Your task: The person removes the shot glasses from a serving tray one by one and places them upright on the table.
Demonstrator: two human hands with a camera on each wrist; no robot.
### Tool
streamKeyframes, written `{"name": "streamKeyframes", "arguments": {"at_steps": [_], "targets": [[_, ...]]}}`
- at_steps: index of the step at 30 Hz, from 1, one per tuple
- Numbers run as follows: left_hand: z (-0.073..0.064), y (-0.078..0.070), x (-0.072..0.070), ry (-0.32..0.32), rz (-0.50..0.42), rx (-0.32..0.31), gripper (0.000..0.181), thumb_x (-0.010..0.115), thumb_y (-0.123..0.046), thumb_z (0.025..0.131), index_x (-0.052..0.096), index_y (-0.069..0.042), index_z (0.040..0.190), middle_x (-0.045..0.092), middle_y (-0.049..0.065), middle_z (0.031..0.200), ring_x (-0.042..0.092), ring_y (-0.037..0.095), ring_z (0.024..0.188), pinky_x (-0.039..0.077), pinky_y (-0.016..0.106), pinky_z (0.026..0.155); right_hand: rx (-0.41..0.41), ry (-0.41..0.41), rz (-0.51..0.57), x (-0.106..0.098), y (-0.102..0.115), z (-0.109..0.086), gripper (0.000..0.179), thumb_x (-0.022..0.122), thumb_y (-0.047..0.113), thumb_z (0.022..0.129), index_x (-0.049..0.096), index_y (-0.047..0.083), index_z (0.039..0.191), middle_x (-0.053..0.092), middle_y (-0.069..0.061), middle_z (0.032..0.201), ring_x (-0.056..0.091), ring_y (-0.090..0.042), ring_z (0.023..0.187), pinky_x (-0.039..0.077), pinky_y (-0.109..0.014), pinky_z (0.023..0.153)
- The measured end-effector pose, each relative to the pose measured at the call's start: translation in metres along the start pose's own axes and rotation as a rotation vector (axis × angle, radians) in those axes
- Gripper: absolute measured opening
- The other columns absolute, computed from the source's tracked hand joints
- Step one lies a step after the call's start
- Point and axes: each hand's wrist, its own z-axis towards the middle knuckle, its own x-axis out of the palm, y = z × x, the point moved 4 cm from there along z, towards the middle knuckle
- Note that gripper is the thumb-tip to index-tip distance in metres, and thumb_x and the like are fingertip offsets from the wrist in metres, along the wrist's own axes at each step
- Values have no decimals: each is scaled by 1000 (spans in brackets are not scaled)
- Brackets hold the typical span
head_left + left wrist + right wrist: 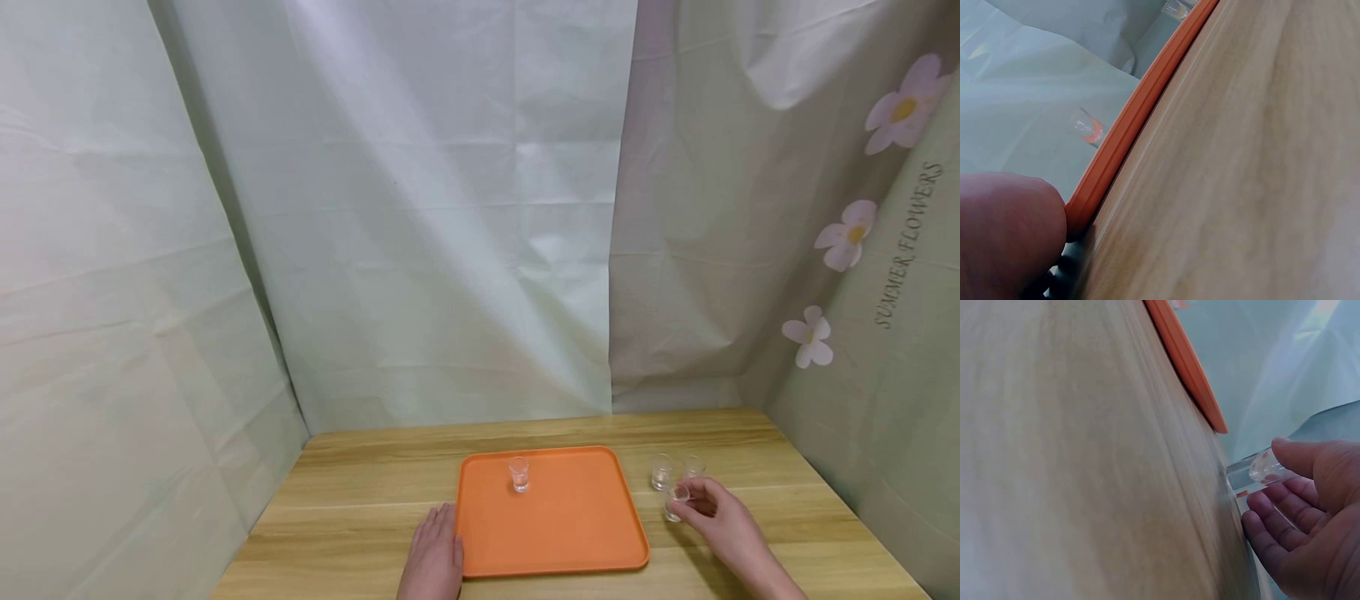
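My right hand [722,527] pinches a small clear shot glass [672,511] between thumb and fingers, to the right of the orange tray [555,537]. In the right wrist view the thumb [1300,457] lies along the side of this upright glass [1244,478], its base close to the table. The left hand [435,554] lies flat at the tray's left edge with fingers extended forward. Its thumb [1010,231] meets the tray rim [1125,131] in the left wrist view. One more shot glass [520,476] stands on the tray toward the back.
Just behind the pinched glass stand two more clear shot glasses [662,472] [694,465], the right one partly covered by the hand. The wooden table [360,483] is bordered by pale hanging curtains [435,250], with printed flowers on the right one.
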Motion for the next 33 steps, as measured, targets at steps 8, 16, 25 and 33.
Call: {"name": "streamKeyframes", "arguments": {"at_steps": [8,16,25,33], "targets": [[0,0,0,10,1,-4,46,69,-4,102,62,12,145,65,30,146,56,53,140,43,68,118,17,8,0,0,-2,1,45,86,22,100,68,-4,132,76,-11,120,72,-16,105,60,-22,87],[0,1,1,33,-3,-22,46,68,-4,103,61,12,146,64,31,147,56,53,141,42,68,120,-37,-23,11,-2,1,-4,51,88,19,97,67,-7,135,76,-19,126,73,-18,108,60,-22,90],[0,2,1,12,5,0,45,68,-3,102,62,12,145,64,31,146,56,54,140,43,68,119,-96,-33,-13,-7,15,-6,52,85,21,100,65,-9,138,72,-26,137,69,-37,126,60,-23,98],[0,0,-1,9,5,-3,45,69,-3,102,62,12,144,65,30,146,57,53,140,43,68,118,-81,2,-43,-11,28,-3,63,79,34,105,59,-7,148,63,-29,150,59,-50,140,54,-49,115]]}}
